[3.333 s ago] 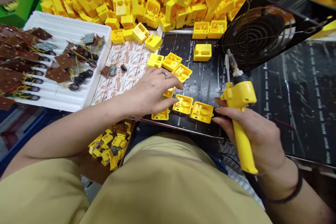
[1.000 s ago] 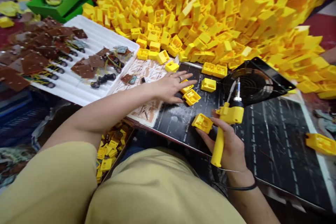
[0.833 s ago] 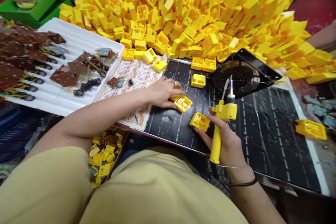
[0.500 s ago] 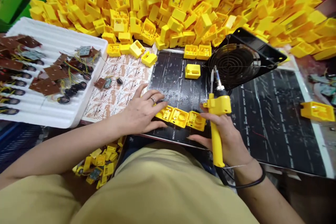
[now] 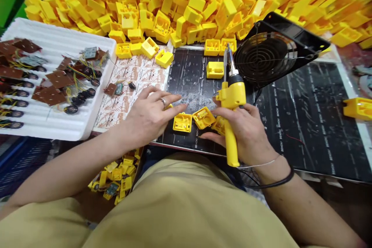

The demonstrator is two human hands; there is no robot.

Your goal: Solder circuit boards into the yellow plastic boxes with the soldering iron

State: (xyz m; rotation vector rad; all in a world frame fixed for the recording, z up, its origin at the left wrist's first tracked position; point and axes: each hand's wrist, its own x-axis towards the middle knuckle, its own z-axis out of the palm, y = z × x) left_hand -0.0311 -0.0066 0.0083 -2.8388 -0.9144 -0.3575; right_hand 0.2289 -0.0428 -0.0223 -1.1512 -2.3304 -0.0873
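In my right hand (image 5: 247,130) is a yellow soldering gun (image 5: 231,97), its metal tip and thin feed tube pointing away from me. The thumb and fingertips of that hand are close to a yellow case (image 5: 219,125), partly covered by them. Two open yellow cases, one square to the mat (image 5: 182,122) and one turned askew (image 5: 204,117), lie between my hands. My left hand (image 5: 151,114) rests at the left with its fingers stretched and apart; a sliver of yellow (image 5: 170,105) shows beneath them, mostly hidden.
A large heap of yellow cases (image 5: 162,4) fills the back. The black fan (image 5: 261,58) leans at the right of the mat. At left stands a white foam tray (image 5: 95,112) with brown boards and wired speakers. A small wired board (image 5: 118,88) lies beside it.
The row of cases has come apart, and the middle one is now askew. My right hand and the soldering gun appear shifted left and away from me. The whole view has shifted slightly.
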